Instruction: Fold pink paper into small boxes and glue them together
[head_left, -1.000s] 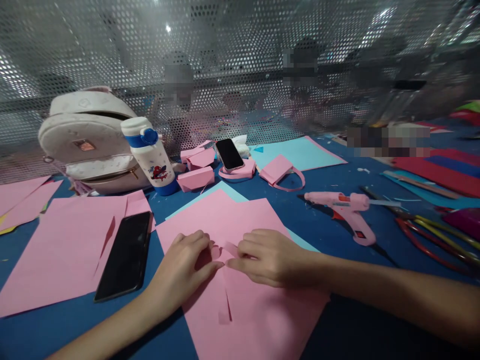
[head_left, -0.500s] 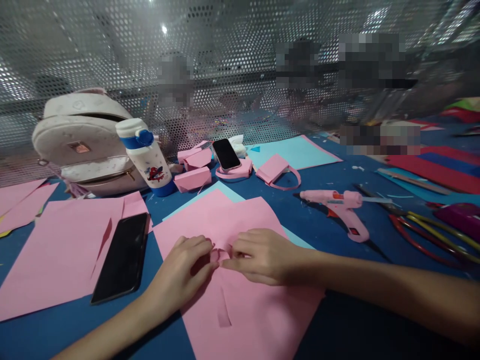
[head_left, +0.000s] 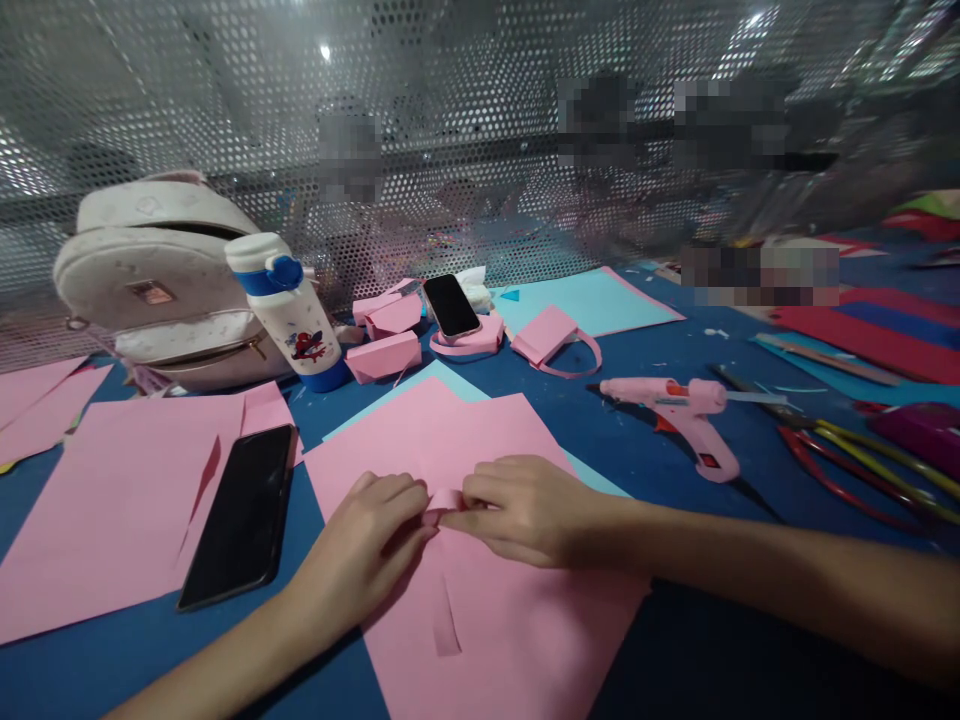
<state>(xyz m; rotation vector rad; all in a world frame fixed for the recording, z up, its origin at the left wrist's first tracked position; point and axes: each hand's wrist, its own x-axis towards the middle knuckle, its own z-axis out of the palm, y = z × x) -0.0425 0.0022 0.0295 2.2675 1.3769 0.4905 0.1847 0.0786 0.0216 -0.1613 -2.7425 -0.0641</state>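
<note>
Both my hands meet over a large pink paper sheet [head_left: 480, 430] lying on the blue table. My left hand [head_left: 367, 545] and my right hand [head_left: 517, 505] pinch a small folded pink paper piece [head_left: 444, 503] between their fingertips, fingers curled. A short pink paper strip [head_left: 447, 630] lies on the sheet just below them. A black phone [head_left: 240, 515] rests to the left of my left hand on another pink sheet [head_left: 112, 500].
A pink glue gun [head_left: 686, 410] lies at right, with red and yellow scissors [head_left: 862, 460] beyond it. A white and blue bottle [head_left: 289, 310] and white backpack [head_left: 150, 280] stand at back left. Pink paper boxes [head_left: 390, 350] and a second phone [head_left: 451, 306] sit before a perforated metal screen.
My hands have drawn closer together, folding the small pink piece tighter between the fingertips. The view has shifted slightly.
</note>
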